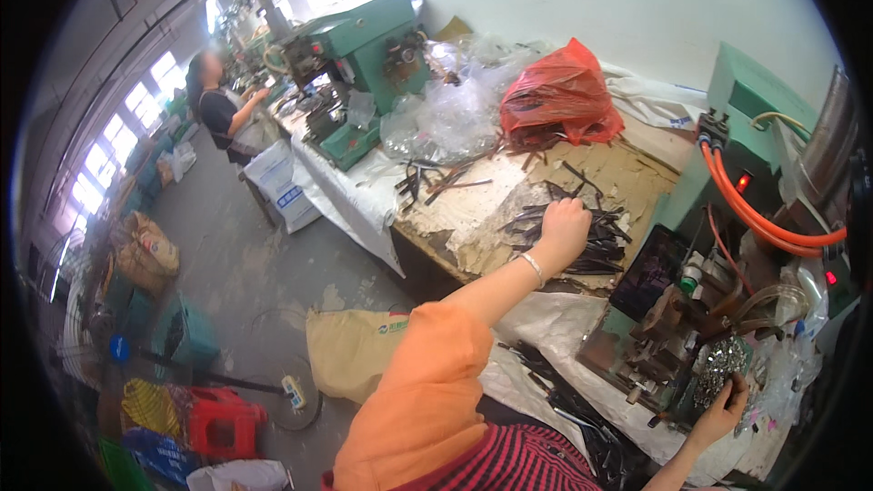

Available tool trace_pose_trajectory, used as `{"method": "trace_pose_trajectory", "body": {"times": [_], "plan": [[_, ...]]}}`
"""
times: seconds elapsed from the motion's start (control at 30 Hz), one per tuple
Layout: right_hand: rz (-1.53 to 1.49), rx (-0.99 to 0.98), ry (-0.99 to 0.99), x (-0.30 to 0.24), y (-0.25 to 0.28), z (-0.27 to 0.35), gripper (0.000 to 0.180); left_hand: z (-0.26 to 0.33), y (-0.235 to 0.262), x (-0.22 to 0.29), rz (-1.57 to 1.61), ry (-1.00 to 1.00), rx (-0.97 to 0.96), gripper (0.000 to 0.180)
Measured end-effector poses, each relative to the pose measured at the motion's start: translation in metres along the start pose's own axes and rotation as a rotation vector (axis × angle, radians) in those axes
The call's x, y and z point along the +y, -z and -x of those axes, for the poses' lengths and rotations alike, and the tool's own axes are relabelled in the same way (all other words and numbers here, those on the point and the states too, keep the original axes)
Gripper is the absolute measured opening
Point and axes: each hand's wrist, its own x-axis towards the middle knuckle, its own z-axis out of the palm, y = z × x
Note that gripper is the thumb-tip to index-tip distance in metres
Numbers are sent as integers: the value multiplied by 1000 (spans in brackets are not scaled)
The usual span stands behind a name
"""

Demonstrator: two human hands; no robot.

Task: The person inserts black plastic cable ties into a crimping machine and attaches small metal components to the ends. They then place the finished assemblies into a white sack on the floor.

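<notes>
Your left hand (566, 223) reached far across the worktop (473, 209), grip clenched on dark metal strips (596, 241) in the pile. Your right hand (723, 414) pinched small silvery parts (720, 364) near the machine (673, 327).

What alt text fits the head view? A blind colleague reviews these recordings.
A person's left hand rests on a pile of dark metal strips on a worn workbench, while the right hand touches a small green machine. A red plastic bag lies behind; another person works farther off.
</notes>
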Motion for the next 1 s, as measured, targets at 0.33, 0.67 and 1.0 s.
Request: {"method": "trace_pose_trajectory", "body": {"times": [0.33,0.67,1.0], "plan": [[148,54,-27,-7,13,0,23,20,-41,-15,1193,752,-370,16],[-73,-39,200,-130,-39,-3,21,28,59,32,1513,636,-81,25],[-562,-47,-123,-129,-79,6,44,56,96,103,1582,453,234,16]]}}
